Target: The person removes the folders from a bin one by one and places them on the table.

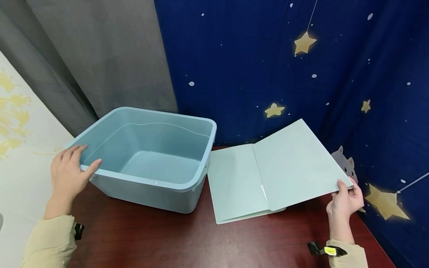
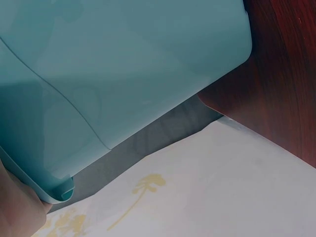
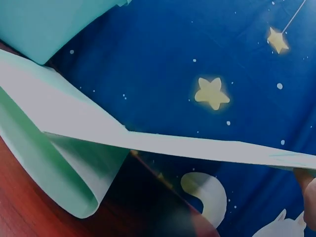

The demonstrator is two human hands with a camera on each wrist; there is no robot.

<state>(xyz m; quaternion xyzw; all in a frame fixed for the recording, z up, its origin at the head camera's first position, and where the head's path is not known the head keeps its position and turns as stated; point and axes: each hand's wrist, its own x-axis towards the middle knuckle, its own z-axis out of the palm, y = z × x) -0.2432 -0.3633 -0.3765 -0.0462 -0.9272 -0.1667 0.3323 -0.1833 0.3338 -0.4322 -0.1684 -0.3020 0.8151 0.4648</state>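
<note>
A light blue plastic tub stands at the left of the table, its inside bare. My left hand holds its left front corner, fingers over the rim; at the lower left of the left wrist view, part of that hand shows by the rim. To the tub's right lies a pale green folded sheet-like piece with a crease down its middle. My right hand pinches the outer corner of its right panel, thumb on top, holding it raised. Below, a curved fold shows in the right wrist view.
The dark red wooden table ends at the right in front of a blue curtain with stars. Behind the tub hangs a grey curtain. A white surface with yellow prints is at the left.
</note>
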